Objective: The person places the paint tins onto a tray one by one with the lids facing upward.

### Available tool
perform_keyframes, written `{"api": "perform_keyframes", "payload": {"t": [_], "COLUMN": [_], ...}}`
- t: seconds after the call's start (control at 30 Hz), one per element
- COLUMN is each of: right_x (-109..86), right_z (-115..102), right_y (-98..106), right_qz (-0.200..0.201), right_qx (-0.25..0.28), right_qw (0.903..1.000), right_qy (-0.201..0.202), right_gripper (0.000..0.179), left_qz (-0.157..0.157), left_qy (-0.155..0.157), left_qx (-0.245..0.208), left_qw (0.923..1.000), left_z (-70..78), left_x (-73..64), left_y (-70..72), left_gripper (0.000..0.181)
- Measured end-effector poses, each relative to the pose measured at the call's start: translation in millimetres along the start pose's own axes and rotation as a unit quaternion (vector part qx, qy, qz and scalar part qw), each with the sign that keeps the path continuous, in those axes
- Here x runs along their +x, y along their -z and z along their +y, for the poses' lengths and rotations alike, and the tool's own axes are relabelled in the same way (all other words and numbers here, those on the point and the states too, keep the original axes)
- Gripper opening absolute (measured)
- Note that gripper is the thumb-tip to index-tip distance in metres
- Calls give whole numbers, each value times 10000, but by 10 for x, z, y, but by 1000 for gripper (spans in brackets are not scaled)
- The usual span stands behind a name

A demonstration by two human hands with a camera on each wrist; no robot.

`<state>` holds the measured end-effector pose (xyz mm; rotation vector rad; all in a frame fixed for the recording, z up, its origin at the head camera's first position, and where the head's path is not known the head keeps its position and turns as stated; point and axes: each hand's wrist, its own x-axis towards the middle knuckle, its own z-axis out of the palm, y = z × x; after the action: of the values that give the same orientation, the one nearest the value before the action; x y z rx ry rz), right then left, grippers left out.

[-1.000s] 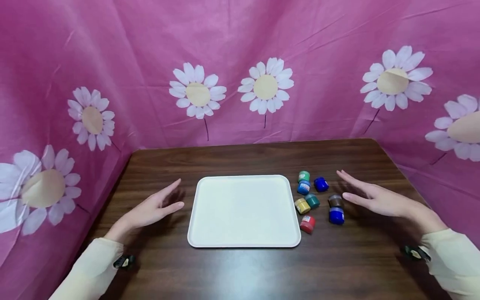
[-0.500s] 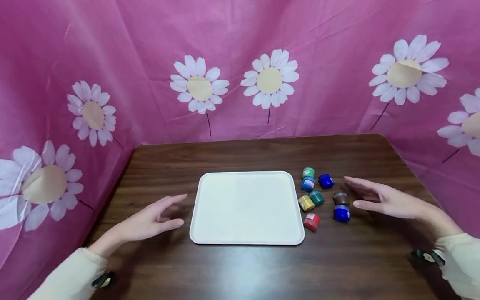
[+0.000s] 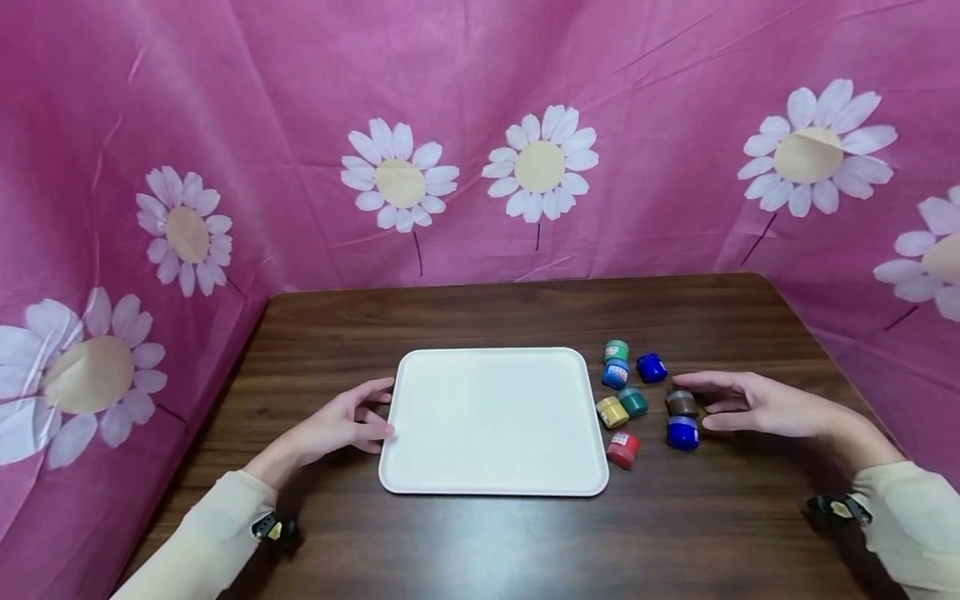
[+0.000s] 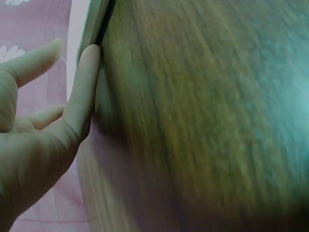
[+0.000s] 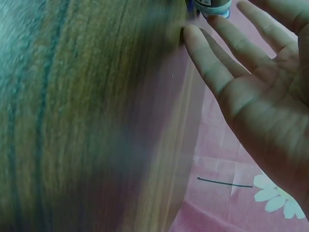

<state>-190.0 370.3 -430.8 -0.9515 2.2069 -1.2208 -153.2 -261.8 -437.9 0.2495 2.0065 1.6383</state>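
A white rectangular tray [image 3: 495, 421] lies flat on the wooden table. At its left edge is my left hand [image 3: 341, 425]; in the left wrist view a fingertip [image 4: 91, 55] touches the side of the tray while the other fingers stay apart. My right hand [image 3: 772, 407] is low at the right, its fingers loosely bent on the right side of a brown paint jar [image 3: 682, 403]. A dark blue jar [image 3: 683, 433] sits just in front of that one. The right wrist view shows part of a jar [image 5: 215, 8] beyond the spread fingers.
Between tray and right hand lie more paint jars: green [image 3: 617, 351], light blue [image 3: 616, 373], another dark blue [image 3: 652, 367], teal [image 3: 633, 402], yellow [image 3: 612, 412] and red [image 3: 622, 450]. A pink flowered cloth [image 3: 465, 167] hangs behind and beside the table [image 3: 480, 317].
My left hand has moved right to the tray's edge. My right hand has come slightly lower and closer to the brown jar, its fingers more bent. Tray and jars lie as before.
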Motion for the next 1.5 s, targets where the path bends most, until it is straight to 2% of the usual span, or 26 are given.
{"api": "perform_keyframes", "payload": {"t": [0.2, 0.37, 0.57, 0.77, 1.1, 1.27, 1.5], "right_x": [42, 76, 124, 170, 179, 203, 233], "right_z": [-14, 7, 21, 8, -3, 7, 24], "right_y": [-21, -36, -40, -67, -79, -89, -95], "right_qz": [127, 99, 156, 150, -27, -19, 5], "right_qx": [-812, -751, -933, -1005, -1022, -1308, -1366], "right_qw": [9963, 9964, 9940, 9941, 9947, 9914, 9905], "right_qy": [251, 372, 548, 389, 65, 93, 162], "right_gripper": [54, 52, 50, 48, 48, 47, 47], "left_qz": [234, 389, 590, 738, 665, 692, 671], "left_qy": [201, 332, 403, 474, 497, 513, 473], "left_qx": [-71, -126, -114, -90, -5, -17, -30], "left_qw": [9995, 9986, 9974, 9961, 9965, 9963, 9966], "left_z": [-22, -11, 32, 71, 24, 18, 19], "left_x": [45, 61, 57, 54, 75, 82, 75], "left_y": [-23, -56, -104, -130, -131, -136, -139], "left_gripper": [87, 86, 85, 84, 84, 84, 84]}}
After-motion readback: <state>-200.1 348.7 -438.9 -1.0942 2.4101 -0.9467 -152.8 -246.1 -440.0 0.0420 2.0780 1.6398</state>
